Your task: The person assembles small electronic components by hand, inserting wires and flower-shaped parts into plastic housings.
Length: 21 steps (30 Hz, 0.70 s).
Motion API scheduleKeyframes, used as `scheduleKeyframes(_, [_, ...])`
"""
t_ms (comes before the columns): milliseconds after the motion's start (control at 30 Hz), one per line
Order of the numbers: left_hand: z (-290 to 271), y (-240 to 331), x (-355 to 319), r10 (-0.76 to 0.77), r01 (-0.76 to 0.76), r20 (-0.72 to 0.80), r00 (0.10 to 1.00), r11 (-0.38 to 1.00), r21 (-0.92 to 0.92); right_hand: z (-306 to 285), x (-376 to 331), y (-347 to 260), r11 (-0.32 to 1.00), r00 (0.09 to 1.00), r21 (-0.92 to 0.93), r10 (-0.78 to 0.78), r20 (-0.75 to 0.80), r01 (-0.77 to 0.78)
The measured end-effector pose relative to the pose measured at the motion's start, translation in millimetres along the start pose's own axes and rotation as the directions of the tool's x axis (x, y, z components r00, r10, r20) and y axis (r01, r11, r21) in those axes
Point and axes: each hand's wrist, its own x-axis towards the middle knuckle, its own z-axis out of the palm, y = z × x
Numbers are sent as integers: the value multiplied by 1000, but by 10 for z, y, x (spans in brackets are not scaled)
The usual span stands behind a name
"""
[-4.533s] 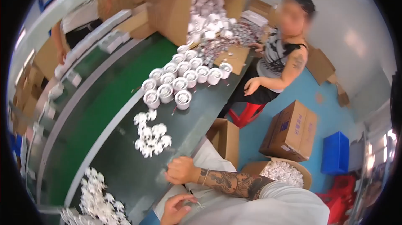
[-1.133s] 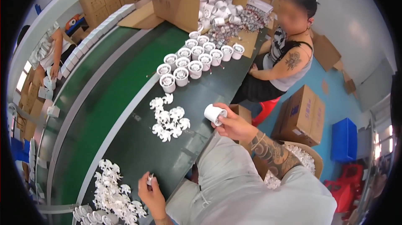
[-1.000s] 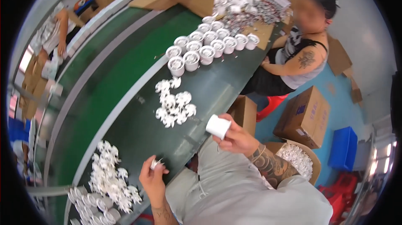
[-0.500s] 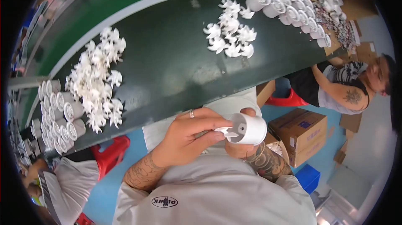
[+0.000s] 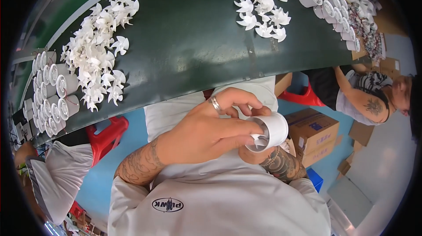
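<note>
A white plastic cup-shaped housing (image 5: 278,131) is tilted with its open mouth toward the left, in front of my body. My right hand (image 5: 250,155) is wrapped round it from behind, mostly hidden by the housing. My left hand (image 5: 215,126), with a ring on one finger, reaches its thumb and index finger into the mouth. Between them is a small white fan blade wheel (image 5: 260,141), now inside the housing and partly covered by the fingers. The other fingers of that hand curl above the rim.
On the dark green bench (image 5: 184,29) lie a large heap of white fan wheels (image 5: 94,47) and a smaller heap (image 5: 264,10). Rows of white housings stand left (image 5: 55,91) and right (image 5: 327,5). Co-workers sit on both sides, near red stools (image 5: 105,137). Cardboard boxes (image 5: 312,133) stand right.
My left hand has moved right, carrying the fan wheel from outside the mouth into the housing. The housing has tilted a little, and the whole view has shifted.
</note>
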Motion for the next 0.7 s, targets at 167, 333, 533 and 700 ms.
scheduleKeyframes(167, [34,-21,-45,-47,52,41,998,987,-152,39,10,55,810,916,519,53,397,-272])
scheduleKeyframes(333, [69,-46,-100,-73,84,59,996,976,-201,63,-125,-63,971,966,45,227,123,-234])
scheduleKeyframes(533, [176,-114,-116,-102,76,-69,992,948,-309,-747,-617,141,975,776,-104,-220,-591,197])
scheduleKeyframes(700, [111,-109,-161,-126,124,21,992,912,-391,-258,-453,-124,901,808,-293,99,-581,-321])
